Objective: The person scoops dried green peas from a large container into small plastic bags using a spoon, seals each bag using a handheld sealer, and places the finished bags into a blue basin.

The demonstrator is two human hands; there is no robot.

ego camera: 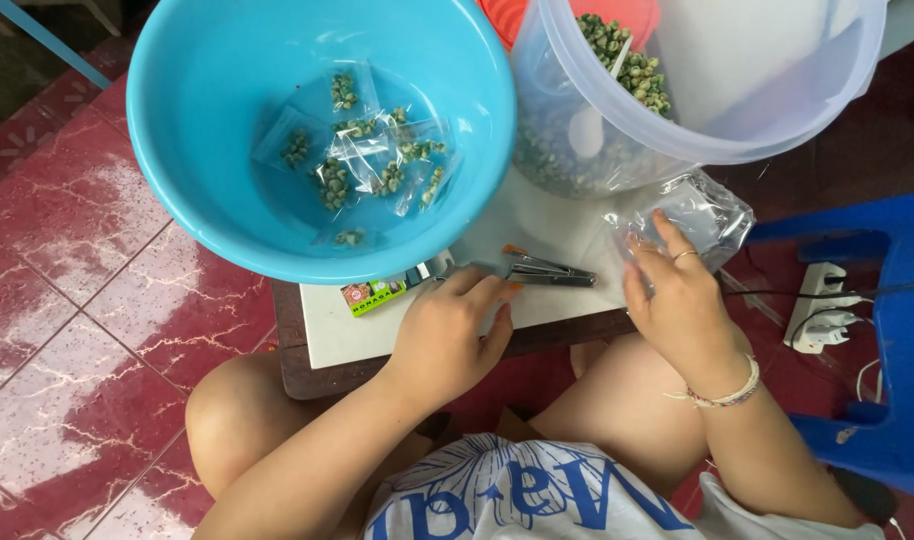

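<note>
My left hand (pixel 447 335) rests on the white board (pixel 327 330), fingers curled beside a metal stapler (pixel 547 271); I cannot see anything gripped in it. My right hand (pixel 677 295) reaches to a stack of clear plastic bags (pixel 702 212) at the board's right edge, fingers spread on them. A blue bowl (pixel 217 90) at the upper left holds several small sealed bags of green peas (pixel 377 165). A clear tub (pixel 777 110) at the upper right holds loose green peas (pixel 627 60) and a white spoon (pixel 587 125).
A small green and red box (pixel 373 296) lies on the board under the bowl's rim. A blue plastic chair (pixel 877 330) stands at the right, with a white power strip (pixel 822 305) and cables beside it. The floor is red tile (pixel 67 270).
</note>
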